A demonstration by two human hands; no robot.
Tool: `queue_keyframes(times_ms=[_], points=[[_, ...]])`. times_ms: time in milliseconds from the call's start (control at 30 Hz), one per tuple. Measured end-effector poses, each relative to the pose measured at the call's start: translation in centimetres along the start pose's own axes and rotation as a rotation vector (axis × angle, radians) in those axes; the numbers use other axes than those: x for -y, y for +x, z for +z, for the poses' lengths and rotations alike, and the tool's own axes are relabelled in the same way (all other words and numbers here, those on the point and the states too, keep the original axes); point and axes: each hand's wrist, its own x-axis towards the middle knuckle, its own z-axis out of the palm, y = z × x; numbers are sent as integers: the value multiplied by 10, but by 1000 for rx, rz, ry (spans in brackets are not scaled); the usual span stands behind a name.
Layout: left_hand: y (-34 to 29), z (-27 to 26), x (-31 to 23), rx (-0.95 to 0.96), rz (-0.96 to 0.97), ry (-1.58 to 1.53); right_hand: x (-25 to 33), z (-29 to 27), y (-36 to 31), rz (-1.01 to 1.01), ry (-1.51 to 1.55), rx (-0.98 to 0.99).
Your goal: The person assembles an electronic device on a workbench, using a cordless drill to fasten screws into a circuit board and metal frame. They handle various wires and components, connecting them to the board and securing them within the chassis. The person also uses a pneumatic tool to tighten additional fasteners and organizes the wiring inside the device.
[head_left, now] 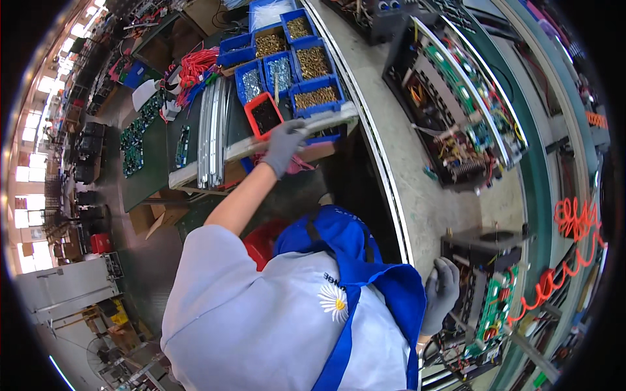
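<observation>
Left grip point(285, 148) at a red bin point(252, 120), right grip point(441, 296) beside a circuit unit point(495, 293)

Two gloved grips show. The left reaches over the pale edge point(238, 151) of the dark table point(235, 122), its fingertips by the near corner of the one red bin; whether they grasp anything I cannot tell. The right has bent fingers just beside one of two units with green boards, on a paler table point(420, 189); whether it holds anything cannot be told either.

The red bin contains small dark parts point(265, 117) and sits at the front of its table. Its long axis slants from upper left to lower right, the lower short end pointing toward the left grip. Around it are blue bins point(319, 109): four with brass-coloured parts point(316, 98), two with silver ones, others partly seen. These crowd its far side, while the pale edge lies between it and the person's body. One bundle of metal strips point(212, 133) lies to its left, lengthwise up the view, with red cables point(197, 65) beyond.
</observation>
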Motion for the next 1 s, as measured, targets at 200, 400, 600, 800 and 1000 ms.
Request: queue_keyframes(times_ms=[200,400,600,800,1000], points=[[72,-81,-42,-156,170,1046,61,60,87,-112,-55,51],[214,-59,-95,-276,862,1347,102,93,114,-34,-50,125],[419,-29,-109,112,512,1833,134,99,122,159,-80,45],[458,-38,-101,477,947,1377,99,112,98,133,-173,2],[435,-39,-121,454,741,1493,100,124,83,187,-172,-56]])
